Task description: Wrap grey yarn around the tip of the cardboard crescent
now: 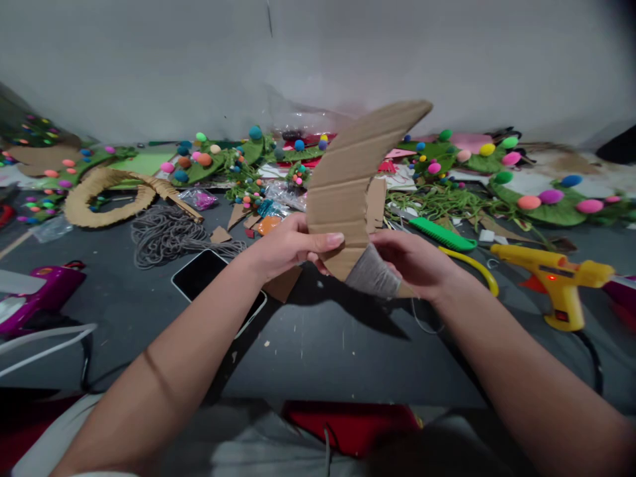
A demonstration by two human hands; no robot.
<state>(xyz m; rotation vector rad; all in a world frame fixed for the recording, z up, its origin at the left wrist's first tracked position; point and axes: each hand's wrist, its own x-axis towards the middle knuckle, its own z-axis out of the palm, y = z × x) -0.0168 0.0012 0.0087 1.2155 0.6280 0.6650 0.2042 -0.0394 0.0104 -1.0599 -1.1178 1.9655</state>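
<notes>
A curved brown cardboard piece point(342, 185) is held up over the dark table, its pointed tip toward the upper right. My left hand point(298, 248) grips its left edge, thumb flat on the front and fingers behind. Grey yarn point(372, 273) is wrapped round the lower right part of the cardboard. At that wrapped end my right hand point(410, 258) closes round the cardboard from the right, most of its fingers hidden behind. A thin strand of yarn hangs below the right hand.
A yellow glue gun point(561, 278) with a lit red light stands right, near a green-handled cutter point(442, 233). To the left lie a phone point(199, 275), a grey yarn heap point(166, 235), a cardboard ring point(82, 205) and a purple tool point(47, 298). Pompom-decorated greenery point(546, 202) lines the back.
</notes>
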